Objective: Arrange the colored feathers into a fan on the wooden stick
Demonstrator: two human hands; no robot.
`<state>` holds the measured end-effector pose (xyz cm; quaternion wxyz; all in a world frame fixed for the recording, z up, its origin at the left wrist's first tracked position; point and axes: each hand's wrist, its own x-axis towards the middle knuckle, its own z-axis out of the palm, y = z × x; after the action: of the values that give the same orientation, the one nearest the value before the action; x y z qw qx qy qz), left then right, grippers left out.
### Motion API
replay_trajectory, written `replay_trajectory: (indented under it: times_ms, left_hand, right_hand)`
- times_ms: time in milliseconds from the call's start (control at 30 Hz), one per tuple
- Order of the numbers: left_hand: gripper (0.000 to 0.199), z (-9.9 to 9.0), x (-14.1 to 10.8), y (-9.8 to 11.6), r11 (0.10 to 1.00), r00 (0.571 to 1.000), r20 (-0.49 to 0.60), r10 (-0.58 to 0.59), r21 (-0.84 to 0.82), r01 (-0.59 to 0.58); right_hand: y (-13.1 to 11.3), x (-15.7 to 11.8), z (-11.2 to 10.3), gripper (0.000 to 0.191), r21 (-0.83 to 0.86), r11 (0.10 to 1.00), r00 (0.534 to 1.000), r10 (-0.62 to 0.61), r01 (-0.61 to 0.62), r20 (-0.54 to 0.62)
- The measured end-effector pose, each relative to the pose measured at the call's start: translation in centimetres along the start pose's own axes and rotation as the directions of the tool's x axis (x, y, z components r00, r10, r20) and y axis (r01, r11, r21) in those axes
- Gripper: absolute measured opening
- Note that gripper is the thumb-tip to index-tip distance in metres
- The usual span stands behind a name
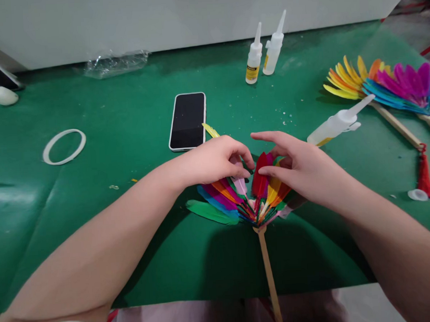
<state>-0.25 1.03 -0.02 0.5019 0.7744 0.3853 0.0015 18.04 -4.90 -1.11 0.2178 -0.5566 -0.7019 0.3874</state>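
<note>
A feather fan (235,203) with a wooden handle (269,278) lies in front of me, its feathers spread in many colours. My left hand (229,160) is at the upper left of the fan, fingers curled and thumb near a pale pink feather (240,186); the fingers partly hide its upper end. On the other side, my right hand (290,164) has its thumb against a red feather (259,178). Its index finger stretches out above, and the other fingers are bent behind yellow and purple feathers. The handle's lower end reaches past the table's front edge.
A phone (188,121) lies beyond my left hand. Two glue bottles (253,63) stand at the back; another glue bottle (332,128) is tilted beside my right hand. Finished-looking feather fans (406,88) lie at right, near a red tassel (425,179). A white ring (47,153) lies left.
</note>
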Motion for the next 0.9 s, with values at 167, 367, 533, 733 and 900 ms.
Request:
replay_trajectory:
  times_ms: [167,367,533,733,900]
  left_hand:
    - [0.015,0.0,0.0,-0.1,1.0,1.0,-0.016,0.016,-0.027,-0.016]
    - [0.014,0.0,0.0,-0.4,1.0,1.0,-0.012,0.028,-0.008,-0.028]
    - [0.017,-0.4,-0.3,0.0,0.999,0.999,0.003,0.038,-0.024,-0.038]
    - [0.018,0.1,-0.3,0.4,0.994,0.999,0.02,0.046,-0.104,-0.044]
    - [0.017,1.1,0.0,0.3,0.99,0.999,-0.034,0.019,-0.137,-0.023]
  right_hand:
    - [-0.7,-0.1,-0.1,0.051,-0.124,0.991,0.997,-0.053,0.045,-0.061]
    - [-0.9,-0.2,-0.4,0.044,-0.136,0.989,0.991,-0.079,0.064,-0.106]
    - [-1.1,-0.1,-0.6,0.033,-0.279,0.953,0.979,-0.161,0.122,-0.122]
    - [-0.6,0.2,-0.3,0.031,-0.33,0.937,0.98,-0.163,0.118,-0.112]
    - [-0.3,0.2,-0.3,0.03,-0.353,0.927,0.979,-0.174,0.126,-0.107]
